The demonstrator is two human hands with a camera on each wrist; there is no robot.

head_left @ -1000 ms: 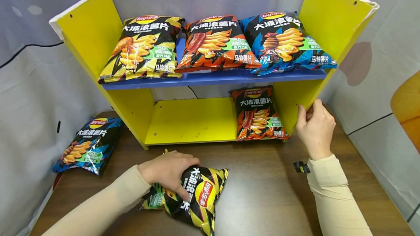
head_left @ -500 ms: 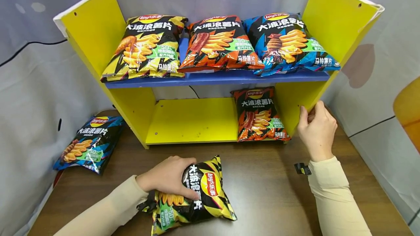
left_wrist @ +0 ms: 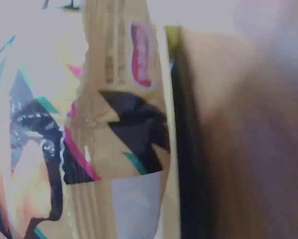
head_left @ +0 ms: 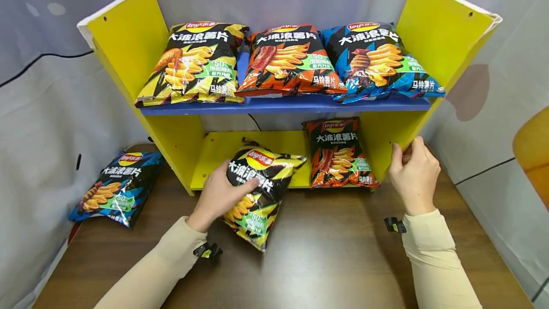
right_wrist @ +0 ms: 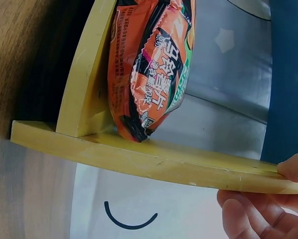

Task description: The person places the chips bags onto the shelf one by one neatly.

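My left hand (head_left: 218,193) grips a yellow-and-black bag of potato chips (head_left: 274,182) by its left side, thumb across the front. The bag is upright but tilted, in front of the lower compartment of a yellow shelf (head_left: 171,159). In the left wrist view, the yellow packaging (left_wrist: 134,114) fills much of the picture, blurred. At the shelf's right side panel (head_left: 396,130), my right hand (head_left: 415,175) pinches the front edge between thumb and fingers. The right wrist view also has this hand (right_wrist: 268,211) on the panel edge, near an orange chip bag (right_wrist: 154,69).
On the blue upper board (head_left: 279,105) lie a yellow bag (head_left: 193,63), an orange bag (head_left: 289,61) and a blue bag (head_left: 379,61). Another orange bag (head_left: 340,154) stands at the lower right. A blue bag (head_left: 117,187) lies left of the shelf on the brown table (head_left: 326,247).
My left hand has lifted the yellow-and-black chip bag off the table, turned it upright and moved it toward the lower compartment. The right hand stays on the side panel.
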